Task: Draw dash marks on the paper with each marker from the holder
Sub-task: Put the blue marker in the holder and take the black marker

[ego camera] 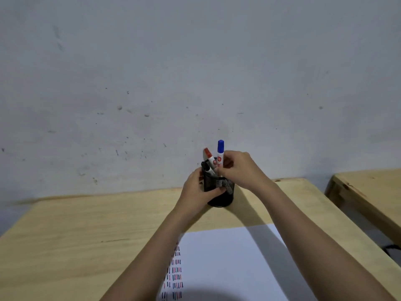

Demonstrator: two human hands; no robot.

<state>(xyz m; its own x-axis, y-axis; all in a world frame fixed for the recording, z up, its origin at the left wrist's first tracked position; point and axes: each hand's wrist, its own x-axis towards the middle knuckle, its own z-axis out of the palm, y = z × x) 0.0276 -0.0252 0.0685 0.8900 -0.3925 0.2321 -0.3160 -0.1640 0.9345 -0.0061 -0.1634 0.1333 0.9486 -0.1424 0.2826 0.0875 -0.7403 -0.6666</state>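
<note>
A: Status of grip?

B: Left hand [196,187] wraps the black wire-mesh cylindrical holder [220,192] on the pale wooden table [86,224]. Right hand [240,168] pinches the blue-capped white marker [220,154], which is partly inside the holder.

A: Hazards?

B: A tilted pull may snag the red-capped white marker [208,156] and tip the holder. White paper sheet [227,257] lies near. Labels: red logo, unreadable.

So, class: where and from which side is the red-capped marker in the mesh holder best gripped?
Probably the white barrel just under the cap of the red-capped marker, from above and the left: it leans left, clear of the holder rim, while the right hand pinches the blue-capped marker.
</note>
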